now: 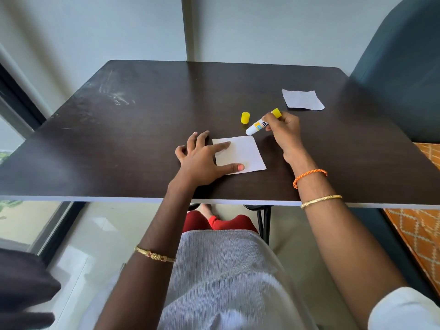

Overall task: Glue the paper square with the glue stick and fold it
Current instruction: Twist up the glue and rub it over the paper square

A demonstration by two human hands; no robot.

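A white paper square (pixel 245 153) lies flat on the dark table (pixel 119 151), near its front edge. My left hand (pixel 202 158) rests on the paper's left side, fingers spread, with the index finger and thumb pressing it down. My right hand (pixel 284 132) holds the glue stick (pixel 260 123) by its yellow base. The stick is uncapped and tilted, with its white tip pointing down just above the paper's far right corner. The yellow cap (pixel 245 117) stands on the table just beyond the paper.
A second white paper piece (pixel 302 99) lies further back on the right. A dark teal chair (pixel 400 79) stands at the table's right side, with an orange patterned cloth (pixel 426 225) below it. A window frame runs along the left.
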